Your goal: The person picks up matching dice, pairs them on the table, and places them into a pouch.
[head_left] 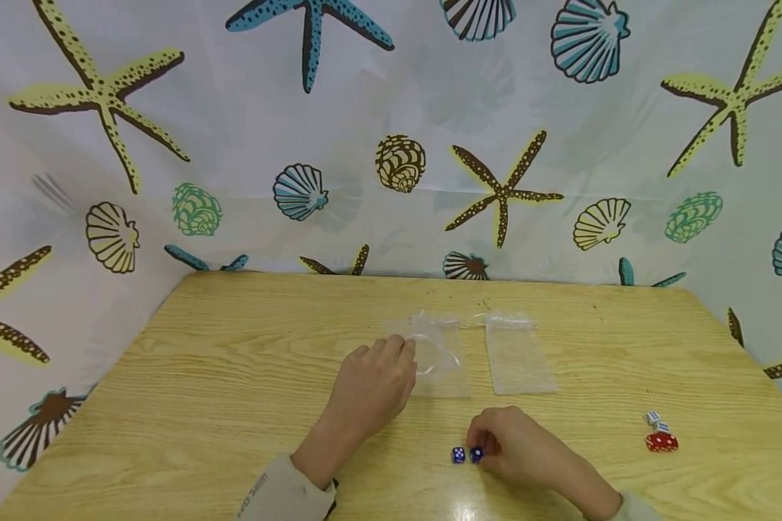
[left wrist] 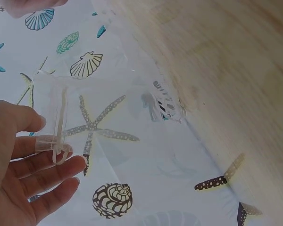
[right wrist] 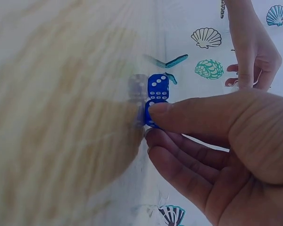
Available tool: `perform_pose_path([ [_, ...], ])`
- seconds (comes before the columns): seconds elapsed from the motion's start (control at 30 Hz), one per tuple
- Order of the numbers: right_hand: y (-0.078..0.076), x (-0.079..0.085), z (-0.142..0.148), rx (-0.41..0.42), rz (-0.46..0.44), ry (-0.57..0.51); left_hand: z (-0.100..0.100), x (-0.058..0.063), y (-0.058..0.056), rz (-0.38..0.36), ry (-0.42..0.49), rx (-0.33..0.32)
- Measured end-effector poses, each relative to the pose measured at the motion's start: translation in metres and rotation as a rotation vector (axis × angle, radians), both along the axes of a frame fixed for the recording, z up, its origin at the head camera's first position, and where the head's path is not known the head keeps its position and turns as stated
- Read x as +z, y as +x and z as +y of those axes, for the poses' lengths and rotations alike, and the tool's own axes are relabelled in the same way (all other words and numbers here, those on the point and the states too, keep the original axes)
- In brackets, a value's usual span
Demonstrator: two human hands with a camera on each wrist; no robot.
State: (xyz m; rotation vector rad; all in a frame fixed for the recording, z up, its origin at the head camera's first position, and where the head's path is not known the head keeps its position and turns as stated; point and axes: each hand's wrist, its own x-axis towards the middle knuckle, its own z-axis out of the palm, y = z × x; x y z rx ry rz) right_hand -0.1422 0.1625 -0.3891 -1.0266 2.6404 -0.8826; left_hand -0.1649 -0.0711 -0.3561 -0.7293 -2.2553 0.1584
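Observation:
My right hand pinches a blue die between thumb and fingers, low at the tabletop. Right beside it sits a second blue die with white dots, also seen in the right wrist view. Further left and back, my left hand holds the edge of a sheer white drawstring pouch. In the left wrist view, the thumb and index finger are at the pouch's mouth, near a small ribbon loop. The other fingers are spread loosely.
Another sheer pouch lies flat just right of the first. On the right side of the wooden table are white dice close against red dice. A cloth with starfish and shells hangs behind and along both sides.

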Motion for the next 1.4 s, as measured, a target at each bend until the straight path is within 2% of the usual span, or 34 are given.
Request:
perform_pose_path([
  [0.33, 0.001, 0.005, 0.001, -0.002, 0.015, -0.006, 0.000, 0.001, 0.000, 0.000, 0.000, -0.002],
  [0.5, -0.002, 0.015, 0.001, -0.019, 0.037, -0.020, 0.000, 0.001, 0.000, 0.001, -0.002, 0.002],
  [0.77, -0.008, 0.031, -0.002, 0.000, 0.102, -0.022, 0.001, 0.002, 0.000, 0.014, -0.013, 0.011],
  [1.13, -0.013, 0.061, -0.016, -0.025, 0.175, -0.089, 0.000, 0.000, 0.002, 0.001, -0.019, 0.019],
  [1.4, -0.018, 0.067, -0.027, -0.072, 0.216, -0.110, 0.000, 0.000, 0.002, 0.010, -0.021, 0.011],
])
